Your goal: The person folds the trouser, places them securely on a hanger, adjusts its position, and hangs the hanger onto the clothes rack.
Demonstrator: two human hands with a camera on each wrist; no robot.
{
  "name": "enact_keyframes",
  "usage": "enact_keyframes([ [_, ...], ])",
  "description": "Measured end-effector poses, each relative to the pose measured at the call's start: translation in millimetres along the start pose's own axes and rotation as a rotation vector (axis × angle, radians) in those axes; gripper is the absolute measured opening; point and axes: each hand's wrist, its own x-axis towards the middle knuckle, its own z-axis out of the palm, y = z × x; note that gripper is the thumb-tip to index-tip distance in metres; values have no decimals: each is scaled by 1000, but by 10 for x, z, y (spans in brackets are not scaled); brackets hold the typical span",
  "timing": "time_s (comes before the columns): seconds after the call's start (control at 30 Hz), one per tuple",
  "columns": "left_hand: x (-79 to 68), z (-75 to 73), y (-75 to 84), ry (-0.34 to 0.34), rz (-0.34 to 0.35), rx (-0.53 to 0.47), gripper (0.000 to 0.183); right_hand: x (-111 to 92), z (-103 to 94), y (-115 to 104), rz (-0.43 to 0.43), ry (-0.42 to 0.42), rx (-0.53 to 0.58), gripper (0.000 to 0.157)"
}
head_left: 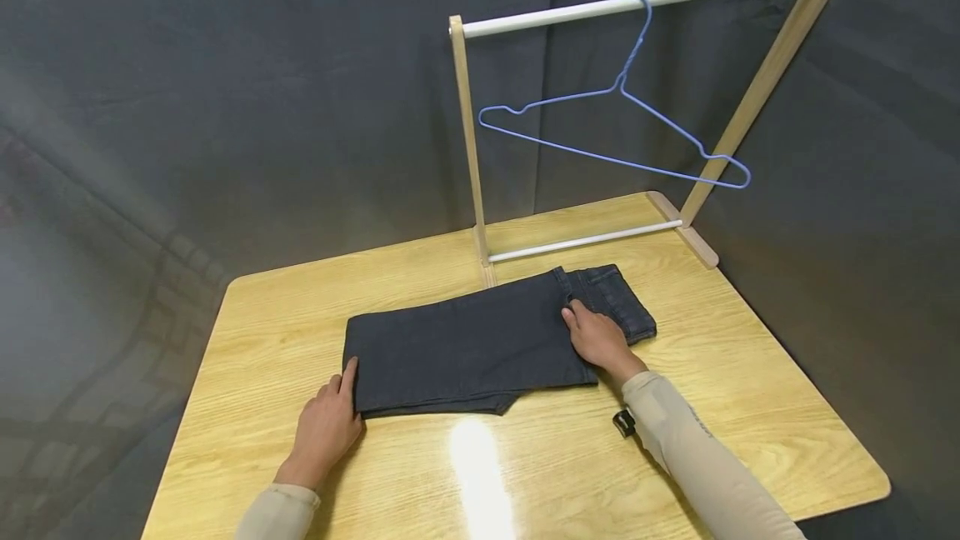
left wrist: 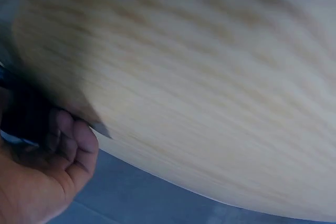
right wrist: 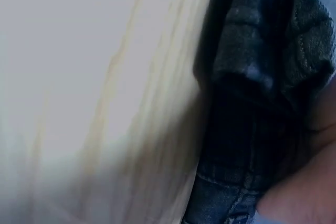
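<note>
Dark denim trousers (head_left: 465, 348), folded into a flat, layered oblong, lie across the pale yellow wood-grain tabletop (head_left: 255, 323), with the waistband end jutting out to the right. From where I stand, the step in hand looks like squaring up or taking hold of the folded bundle: one hand is at each end. The next move, I'd judge, calls for an even hold on every layer, since the lower ones peep out along the near side and could slip.

The person's left hand (head_left: 326, 419) has its fingers curled narrowly at the left edge, the cloth seemingly caught between them and the thumb. The right hand (head_left: 600, 340) pinches near the upper leg's hem, beside the waistband; how many layers it has, I cannot tell. Behind the trousers stands a light wooden rack with white rails (head_left: 470, 140), a bare blue wire hanger (head_left: 622, 86) hooked over its top.
</note>
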Motion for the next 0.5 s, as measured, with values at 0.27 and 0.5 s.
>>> enact_keyframes([
  [0.27, -1, 32, -31, -4, 16, -22, 79, 3, -25, -59, -19, -82, -19, 50],
  [0.5, 33, 41, -16, -50, -25, -35, 80, 25, -28, -53, 26, -73, -26, 49],
])
